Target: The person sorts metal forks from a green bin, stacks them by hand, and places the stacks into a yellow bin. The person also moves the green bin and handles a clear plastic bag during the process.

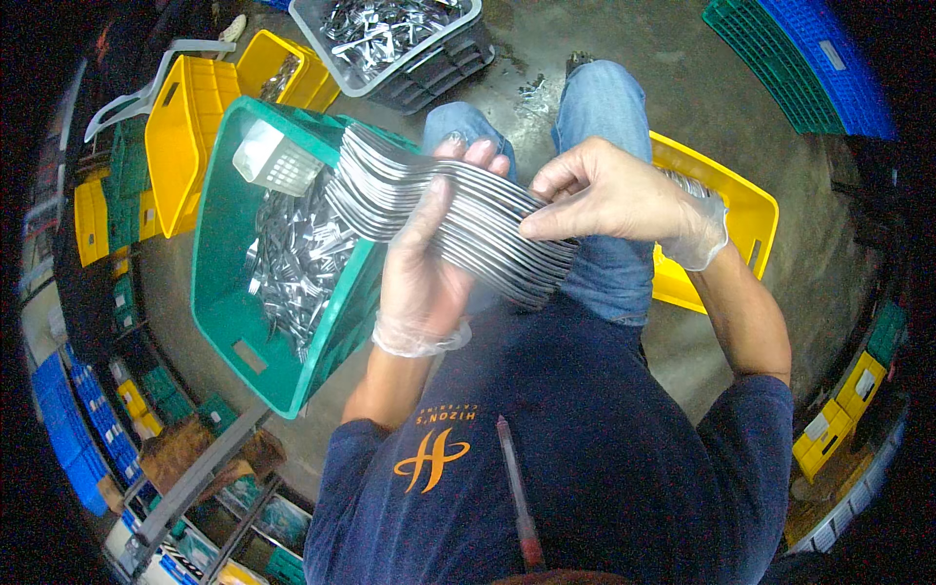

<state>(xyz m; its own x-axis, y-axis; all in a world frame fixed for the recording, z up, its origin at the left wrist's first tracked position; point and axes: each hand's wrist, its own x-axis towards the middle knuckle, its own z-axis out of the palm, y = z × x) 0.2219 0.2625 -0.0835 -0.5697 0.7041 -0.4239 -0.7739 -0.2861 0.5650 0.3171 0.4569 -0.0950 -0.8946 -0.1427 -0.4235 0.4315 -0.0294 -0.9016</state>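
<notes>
My left hand [431, 281], in a clear disposable glove, grips a thick nested stack of metal forks [453, 205] from below, its thumb across the top. The forks lie side by side, curved heads towards the left and handles towards the right. My right hand [621, 194], also gloved, pinches the handle end of the stack between thumb and fingers. Beside my left hand stands a green plastic crate [238, 322] of loose forks [300, 256]. A white perforated basket [281, 157] sits inside its far end. The stack is above my lap, over my jeans [599, 110].
A grey crate [431, 77] full of loose cutlery stands ahead. Yellow crates [190, 131] are at the left; another yellow crate [720, 212] with cutlery is behind my right hand. Blue and green crates [797, 66] are at upper right. A metal bar [197, 475] crosses the lower left.
</notes>
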